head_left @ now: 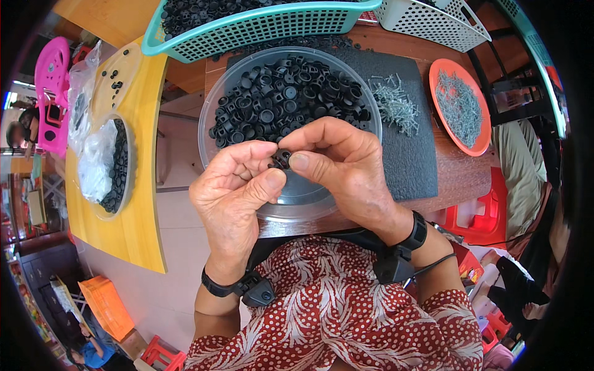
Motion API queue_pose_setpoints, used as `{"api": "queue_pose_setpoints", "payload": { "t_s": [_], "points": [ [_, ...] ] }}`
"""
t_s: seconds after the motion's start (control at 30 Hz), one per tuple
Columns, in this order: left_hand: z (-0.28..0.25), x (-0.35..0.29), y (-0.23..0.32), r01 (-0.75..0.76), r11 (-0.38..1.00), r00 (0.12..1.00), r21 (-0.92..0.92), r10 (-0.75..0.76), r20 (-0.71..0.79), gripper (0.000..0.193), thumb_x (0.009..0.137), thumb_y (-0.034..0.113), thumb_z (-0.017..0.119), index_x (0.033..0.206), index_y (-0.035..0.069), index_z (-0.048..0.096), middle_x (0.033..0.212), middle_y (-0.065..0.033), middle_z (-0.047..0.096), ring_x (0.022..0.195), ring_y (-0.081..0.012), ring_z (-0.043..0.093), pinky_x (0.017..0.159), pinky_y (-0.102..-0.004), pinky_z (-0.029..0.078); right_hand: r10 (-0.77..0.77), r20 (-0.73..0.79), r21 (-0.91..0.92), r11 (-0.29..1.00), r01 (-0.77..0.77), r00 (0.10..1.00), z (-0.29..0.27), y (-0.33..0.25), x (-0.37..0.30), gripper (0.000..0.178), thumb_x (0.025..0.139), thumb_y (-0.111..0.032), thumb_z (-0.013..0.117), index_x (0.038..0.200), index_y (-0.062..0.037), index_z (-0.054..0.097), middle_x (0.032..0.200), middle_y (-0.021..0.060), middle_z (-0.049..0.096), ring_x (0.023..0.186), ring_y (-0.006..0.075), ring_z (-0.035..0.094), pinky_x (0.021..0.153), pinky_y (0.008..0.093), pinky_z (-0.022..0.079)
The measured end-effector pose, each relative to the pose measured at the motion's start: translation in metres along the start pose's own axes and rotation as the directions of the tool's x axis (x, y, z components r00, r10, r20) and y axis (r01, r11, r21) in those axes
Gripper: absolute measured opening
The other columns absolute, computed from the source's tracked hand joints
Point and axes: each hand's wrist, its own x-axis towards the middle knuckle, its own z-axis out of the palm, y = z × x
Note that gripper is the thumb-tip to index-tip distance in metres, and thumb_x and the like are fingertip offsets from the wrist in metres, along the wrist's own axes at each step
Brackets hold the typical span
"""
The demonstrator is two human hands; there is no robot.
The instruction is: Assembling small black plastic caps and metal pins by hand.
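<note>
A small black plastic part (281, 160) is pinched between the fingertips of both hands, over the near side of a clear round tub (208, 117). My left hand (235, 188) holds it from the left with thumb and forefinger; the other fingers curl in behind. From the right, my right hand (349, 170) grips it between thumb and forefinger. Fingertips cover much of the part, so its exact shape is hard to make out. Many black ring-shaped plastic pieces (288, 93) fill the far side of the tub.
A pile of silver screws (396, 102) lies on a dark mat (411, 167); more fill an orange plate (436, 80). A teal basket (260, 34) of black parts and a white basket (427, 25) stand behind. On the left, a yellow table (145, 204) bears another tub (129, 185) and plastic bags.
</note>
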Motion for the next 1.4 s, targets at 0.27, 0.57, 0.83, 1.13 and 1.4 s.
{"api": "queue_pose_setpoints", "payload": {
  "t_s": [0.27, 0.57, 0.83, 1.13, 1.4],
  "points": [
    [-0.001, -0.002, 0.003, 0.042, 0.999, 0.999, 0.022, -0.042, 0.017, 0.029, 0.073, -0.004, 0.07, 0.1, -0.006, 0.06, 0.076, -0.0027, 0.059, 0.062, -0.0061, 0.052, 0.054, -0.0168, 0.044, 0.004, 0.024, 0.05, 0.999, -0.005, 1.0, -0.004, 0.006, -0.002, 0.013, 0.077, 0.007, 0.06, 0.088, 0.0014, 0.063, 0.082, 0.0034, 0.062, 0.076, 0.0076, 0.058, 0.069, 0.0219, 0.048],
    [0.001, -0.004, 0.005, 0.046, 0.995, 0.999, 0.087, -0.048, 0.018, 0.029, 0.073, -0.004, 0.07, 0.101, -0.005, 0.061, 0.079, -0.003, 0.06, 0.062, -0.006, 0.052, 0.055, -0.0169, 0.042, -0.065, 0.027, 0.024, 0.998, 0.064, 0.998, -0.003, 0.004, -0.003, 0.012, 0.076, 0.007, 0.061, 0.086, 0.0008, 0.063, 0.081, 0.003, 0.062, 0.076, 0.007, 0.057, 0.069, 0.0213, 0.048],
    [-0.001, -0.003, 0.0, 0.057, 0.998, 0.998, 0.035, -0.057, 0.007, 0.03, 0.072, -0.003, 0.071, 0.1, -0.005, 0.061, 0.077, -0.0044, 0.06, 0.061, -0.0063, 0.052, 0.053, -0.0168, 0.043, -0.02, -0.011, 0.086, 0.996, 0.021, 1.0, 0.0, 0.012, -0.005, 0.011, 0.077, 0.006, 0.062, 0.086, 0.0008, 0.064, 0.08, 0.003, 0.063, 0.075, 0.0071, 0.057, 0.068, 0.0214, 0.048],
    [-0.003, -0.001, -0.001, 0.073, 0.996, 0.997, 0.052, -0.075, 0.028, 0.03, 0.071, -0.002, 0.072, 0.099, -0.005, 0.062, 0.076, -0.0055, 0.061, 0.061, -0.0071, 0.053, 0.053, -0.0177, 0.044, -0.055, -0.034, 0.005, 0.998, 0.056, 0.998, 0.001, 0.008, -0.007, 0.009, 0.077, 0.007, 0.061, 0.084, 0.0014, 0.063, 0.079, 0.0034, 0.062, 0.074, 0.0079, 0.057, 0.067, 0.0218, 0.047],
    [-0.003, 0.0, 0.001, 0.097, 0.993, 0.994, 0.059, -0.101, 0.051, 0.028, 0.071, -0.001, 0.073, 0.096, -0.006, 0.061, 0.074, -0.0084, 0.062, 0.056, -0.008, 0.054, 0.051, -0.0183, 0.044, -0.113, 0.022, -0.075, 0.991, 0.114, 0.993, -0.002, 0.009, -0.007, 0.018, 0.076, 0.011, 0.059, 0.09, 0.001, 0.064, 0.081, 0.003, 0.058, 0.075, 0.0082, 0.054, 0.069, 0.0216, 0.044]
  ]
}}
